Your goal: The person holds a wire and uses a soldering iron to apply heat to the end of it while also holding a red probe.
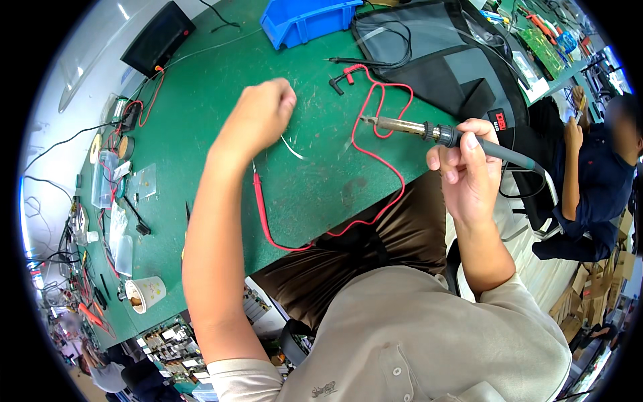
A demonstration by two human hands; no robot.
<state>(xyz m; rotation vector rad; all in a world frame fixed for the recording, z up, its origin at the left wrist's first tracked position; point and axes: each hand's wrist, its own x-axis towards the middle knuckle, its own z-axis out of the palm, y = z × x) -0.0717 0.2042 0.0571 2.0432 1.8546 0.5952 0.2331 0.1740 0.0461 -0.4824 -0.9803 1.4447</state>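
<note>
My right hand grips a soldering iron by its dark handle, between thumb and fingers. The iron's metal barrel and tip point left over the green table. Higher up on the left, my left hand is curled closed above the table, slightly blurred; whatever it may hold is hidden. A thin white strip shows just below that hand. Between my forearms lies a red test probe, its red lead looping across the table under the iron's tip.
A blue bin stands at the far edge beside a black-grey bag. Near it lies a black probe. At left are a black screen, a paper cup and tangled wires. Another person sits at right.
</note>
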